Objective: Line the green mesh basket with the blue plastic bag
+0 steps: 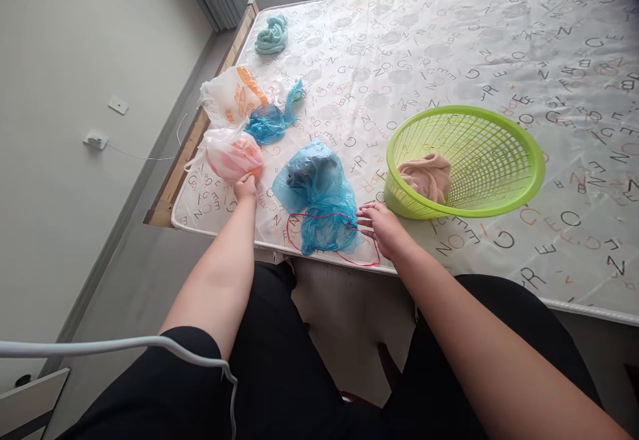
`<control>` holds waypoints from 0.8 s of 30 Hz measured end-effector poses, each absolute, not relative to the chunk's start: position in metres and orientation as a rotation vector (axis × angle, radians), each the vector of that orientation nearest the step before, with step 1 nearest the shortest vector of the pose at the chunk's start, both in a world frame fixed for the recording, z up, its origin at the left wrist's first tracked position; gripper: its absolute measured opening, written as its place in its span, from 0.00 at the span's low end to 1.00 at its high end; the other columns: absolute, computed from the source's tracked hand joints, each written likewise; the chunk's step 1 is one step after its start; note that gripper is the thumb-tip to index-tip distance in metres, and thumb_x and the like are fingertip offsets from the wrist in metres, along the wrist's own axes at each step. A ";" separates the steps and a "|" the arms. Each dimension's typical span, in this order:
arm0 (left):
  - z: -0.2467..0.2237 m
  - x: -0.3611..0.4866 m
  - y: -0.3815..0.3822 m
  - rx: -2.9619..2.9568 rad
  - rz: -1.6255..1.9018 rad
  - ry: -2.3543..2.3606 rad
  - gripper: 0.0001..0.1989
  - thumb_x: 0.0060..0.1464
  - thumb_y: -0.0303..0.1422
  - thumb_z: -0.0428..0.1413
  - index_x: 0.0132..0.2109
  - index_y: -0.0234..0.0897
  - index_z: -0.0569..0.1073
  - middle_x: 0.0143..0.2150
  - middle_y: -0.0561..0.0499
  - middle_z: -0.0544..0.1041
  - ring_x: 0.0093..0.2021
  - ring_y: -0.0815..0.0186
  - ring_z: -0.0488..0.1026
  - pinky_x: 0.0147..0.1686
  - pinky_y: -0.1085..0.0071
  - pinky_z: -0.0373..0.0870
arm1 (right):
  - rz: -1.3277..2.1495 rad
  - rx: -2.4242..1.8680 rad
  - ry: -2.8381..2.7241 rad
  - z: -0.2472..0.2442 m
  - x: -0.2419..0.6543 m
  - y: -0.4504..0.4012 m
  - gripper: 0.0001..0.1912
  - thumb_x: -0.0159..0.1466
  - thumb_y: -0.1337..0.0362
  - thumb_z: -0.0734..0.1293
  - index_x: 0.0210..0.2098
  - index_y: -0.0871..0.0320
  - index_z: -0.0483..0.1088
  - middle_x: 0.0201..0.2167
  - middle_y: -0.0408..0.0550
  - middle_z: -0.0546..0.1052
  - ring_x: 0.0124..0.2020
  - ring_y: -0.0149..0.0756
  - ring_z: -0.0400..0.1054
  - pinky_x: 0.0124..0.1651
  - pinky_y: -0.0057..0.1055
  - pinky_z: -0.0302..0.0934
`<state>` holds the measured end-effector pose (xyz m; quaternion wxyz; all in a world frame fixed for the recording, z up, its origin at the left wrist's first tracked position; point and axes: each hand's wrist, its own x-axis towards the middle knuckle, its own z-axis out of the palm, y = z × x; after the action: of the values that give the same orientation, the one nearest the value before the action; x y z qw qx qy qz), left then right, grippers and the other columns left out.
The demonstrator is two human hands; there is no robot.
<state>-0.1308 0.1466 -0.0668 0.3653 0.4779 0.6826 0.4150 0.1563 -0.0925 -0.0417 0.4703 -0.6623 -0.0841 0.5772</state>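
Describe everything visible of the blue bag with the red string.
The blue bag looks like thin, see-through plastic, crumpled all over. Its far part bulges around something dark that cannot be made out; its near part is bunched up. The red string loops out around the near part. The bag lies on the lettered mattress, close to the edge. The right hand's fingers are beside it; whether they touch it is unclear.

On the lettered mattress [429,47], a green basket [397,197], plastic bags [319,184], a red cord [362,265] and, probably, a teal cloth [272,35].
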 end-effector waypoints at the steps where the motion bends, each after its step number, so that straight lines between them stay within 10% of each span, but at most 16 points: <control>1: -0.063 -0.124 0.150 1.185 1.142 1.737 0.15 0.49 0.38 0.61 0.42 0.33 0.76 0.35 0.50 0.78 0.41 0.67 0.75 0.44 0.69 0.75 | 1.403 -1.641 -0.227 -0.043 0.155 -0.092 0.07 0.55 0.63 0.68 0.35 0.52 0.71 0.39 0.45 0.78 0.37 0.35 0.71 0.33 0.27 0.63; 10: 0.023 -0.066 0.104 1.049 1.679 1.222 0.17 0.58 0.45 0.59 0.50 0.42 0.71 0.49 0.48 0.79 0.51 0.64 0.78 0.47 0.68 0.77 | 1.143 -1.717 -0.430 -0.042 0.152 -0.086 0.07 0.59 0.58 0.68 0.35 0.53 0.71 0.35 0.46 0.78 0.40 0.39 0.70 0.40 0.31 0.63; 18: 0.007 -0.052 -0.040 1.805 0.241 1.031 0.20 0.43 0.37 0.69 0.47 0.45 0.81 0.47 0.45 0.83 0.52 0.47 0.79 0.50 0.54 0.77 | 1.148 -1.278 -0.640 -0.018 0.155 -0.093 0.28 0.57 0.54 0.75 0.54 0.50 0.66 0.49 0.46 0.78 0.45 0.38 0.74 0.45 0.33 0.68; 24: 0.006 -0.062 -0.001 1.970 0.327 1.565 0.05 0.53 0.32 0.58 0.30 0.42 0.77 0.30 0.45 0.79 0.38 0.51 0.79 0.44 0.55 0.75 | 1.076 -1.627 -0.683 -0.027 0.163 -0.096 0.09 0.54 0.72 0.68 0.34 0.54 0.70 0.32 0.40 0.75 0.33 0.33 0.67 0.37 0.29 0.61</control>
<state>-0.0622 -0.0012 0.0056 0.2976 0.7412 0.5890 0.1231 0.1631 -0.0964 -0.0265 0.5117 -0.6764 -0.2840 0.4472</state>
